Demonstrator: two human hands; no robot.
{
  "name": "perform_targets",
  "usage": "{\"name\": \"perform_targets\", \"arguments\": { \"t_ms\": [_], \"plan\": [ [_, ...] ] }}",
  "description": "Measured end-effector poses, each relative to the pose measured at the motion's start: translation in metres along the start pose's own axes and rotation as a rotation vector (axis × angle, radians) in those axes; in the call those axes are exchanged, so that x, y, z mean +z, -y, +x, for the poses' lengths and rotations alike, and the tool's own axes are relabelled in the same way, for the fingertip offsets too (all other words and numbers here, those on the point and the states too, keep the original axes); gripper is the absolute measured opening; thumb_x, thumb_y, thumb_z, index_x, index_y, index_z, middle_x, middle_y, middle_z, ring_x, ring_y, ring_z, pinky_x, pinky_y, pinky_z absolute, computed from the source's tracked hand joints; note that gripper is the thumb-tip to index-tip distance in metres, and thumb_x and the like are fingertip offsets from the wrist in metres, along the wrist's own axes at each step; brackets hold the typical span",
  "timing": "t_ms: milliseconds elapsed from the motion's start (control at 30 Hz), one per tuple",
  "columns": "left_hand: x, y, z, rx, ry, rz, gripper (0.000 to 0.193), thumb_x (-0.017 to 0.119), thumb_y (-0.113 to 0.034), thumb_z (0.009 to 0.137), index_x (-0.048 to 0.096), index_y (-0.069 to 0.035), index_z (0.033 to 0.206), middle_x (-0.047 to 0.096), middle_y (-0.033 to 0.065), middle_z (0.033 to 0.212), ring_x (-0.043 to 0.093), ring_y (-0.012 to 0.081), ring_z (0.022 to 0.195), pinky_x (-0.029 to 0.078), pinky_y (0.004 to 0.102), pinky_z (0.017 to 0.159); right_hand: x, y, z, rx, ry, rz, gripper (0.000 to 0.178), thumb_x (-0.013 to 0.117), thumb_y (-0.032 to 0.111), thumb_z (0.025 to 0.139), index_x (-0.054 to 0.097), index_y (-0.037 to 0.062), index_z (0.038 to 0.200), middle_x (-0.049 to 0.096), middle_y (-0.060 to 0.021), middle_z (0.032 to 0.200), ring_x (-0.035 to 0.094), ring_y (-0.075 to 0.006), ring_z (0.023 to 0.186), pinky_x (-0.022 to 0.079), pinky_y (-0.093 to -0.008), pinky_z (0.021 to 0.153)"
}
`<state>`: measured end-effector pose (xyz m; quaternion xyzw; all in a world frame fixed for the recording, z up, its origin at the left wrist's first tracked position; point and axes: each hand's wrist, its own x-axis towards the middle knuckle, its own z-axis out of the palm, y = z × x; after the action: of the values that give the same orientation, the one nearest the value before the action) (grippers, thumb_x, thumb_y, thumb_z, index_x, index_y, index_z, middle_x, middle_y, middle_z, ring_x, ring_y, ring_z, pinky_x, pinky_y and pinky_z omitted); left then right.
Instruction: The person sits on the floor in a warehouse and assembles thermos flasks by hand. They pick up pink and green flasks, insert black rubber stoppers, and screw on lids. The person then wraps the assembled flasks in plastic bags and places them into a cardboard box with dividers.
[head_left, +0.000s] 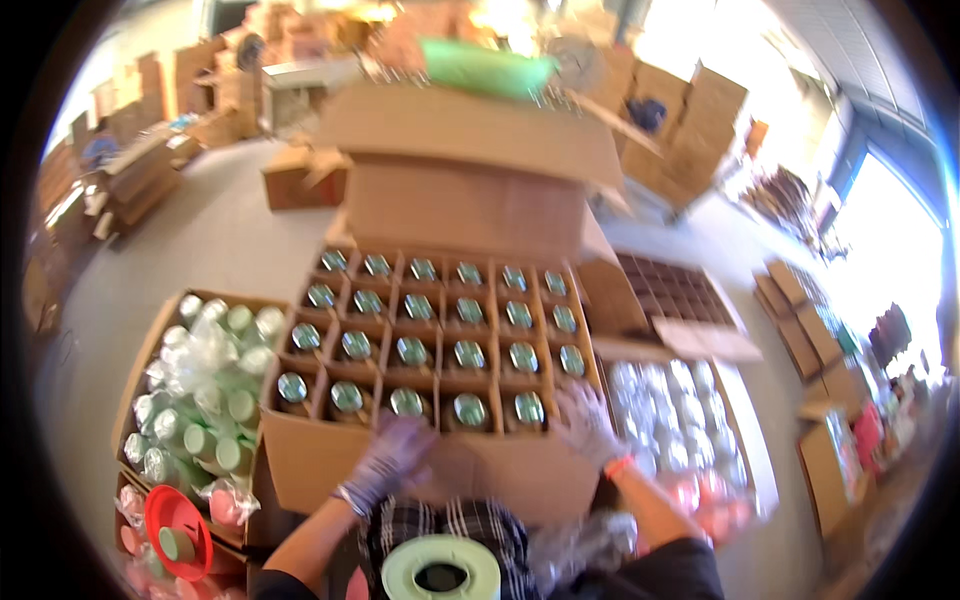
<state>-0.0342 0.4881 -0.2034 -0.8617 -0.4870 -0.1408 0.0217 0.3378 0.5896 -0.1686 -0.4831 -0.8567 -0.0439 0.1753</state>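
Observation:
A large open carton (320, 462) with a cardboard divider stands before me. Shiny, round, greenish-silver tops of containers (469, 354) show in its compartments; their lower parts are hidden. My left hand (396, 458), in a thin pale glove, rests at the carton's front edge with its fingers stretched out, somewhat blurred. Gloved likewise, my right hand (590, 425) has its fingers spread over the front right corner compartment, beside the carton's right wall. I see nothing held in either hand. Below my hands, close to my body, is a pale green ring-shaped object (440, 542).
At left, a box (140, 375) holds green cups and plastic-wrapped items; a red plastic dish (205, 545) lies nearer. Clear-wrapped items (660, 410) fill a box at right, with a divided carton (680, 290) behind it. Stacked cardboard boxes (690, 120) stand farther back.

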Motion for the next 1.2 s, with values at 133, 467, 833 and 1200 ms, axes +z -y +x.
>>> {"name": "perform_targets", "arguments": {
  "t_ms": [133,467,833,1200],
  "plan": [
    [0.003,0.016,-0.036,-0.129,-0.054,-0.125,0.067,0.072,-0.032,0.077,0.05,-0.007,0.135,0.046,0.0159,0.139,0.038,0.0364,0.134,0.023,0.0547,0.116,-0.045,0.016,-0.075,0.115,0.058,0.202,0.043,0.069,0.026,0.083,0.06,0.0065,0.12,0.058,-0.0162,0.125,0.054,-0.0362,0.118,0.041,-0.0473,0.102],
    [0.016,0.004,-0.027,-0.246,-0.122,-0.086,0.064,0.072,-0.034,0.079,0.05,-0.004,0.131,0.046,0.0163,0.138,0.036,0.0377,0.135,0.019,0.0563,0.117,-0.015,0.044,-0.255,0.485,0.158,0.497,0.042,0.068,0.019,0.085,0.06,0.002,0.123,0.061,-0.0239,0.122,0.059,-0.0401,0.113,0.048,-0.0436,0.098],
    [-0.034,0.014,-0.024,-0.302,-0.3,-0.233,0.049,0.07,-0.026,0.084,0.057,-0.007,0.127,0.05,0.0173,0.134,0.042,0.0393,0.129,0.031,0.0509,0.111,-0.049,0.091,-0.083,0.132,-0.087,0.62,0.04,0.069,0.017,0.084,0.062,0.002,0.12,0.06,-0.0205,0.125,0.056,-0.0372,0.118,0.045,-0.0425,0.102],
    [0.009,0.14,0.01,-0.359,-0.162,0.163,0.064,0.054,-0.051,0.091,0.047,-0.012,0.14,0.043,0.0156,0.146,0.038,0.0415,0.134,0.019,0.0643,0.114,-0.111,0.049,0.286,-0.34,-0.409,0.168,0.056,0.07,0.024,0.083,0.05,0.0046,0.131,0.047,-0.0258,0.136,0.053,-0.0455,0.117,0.047,-0.0502,0.098]
  ]
}}
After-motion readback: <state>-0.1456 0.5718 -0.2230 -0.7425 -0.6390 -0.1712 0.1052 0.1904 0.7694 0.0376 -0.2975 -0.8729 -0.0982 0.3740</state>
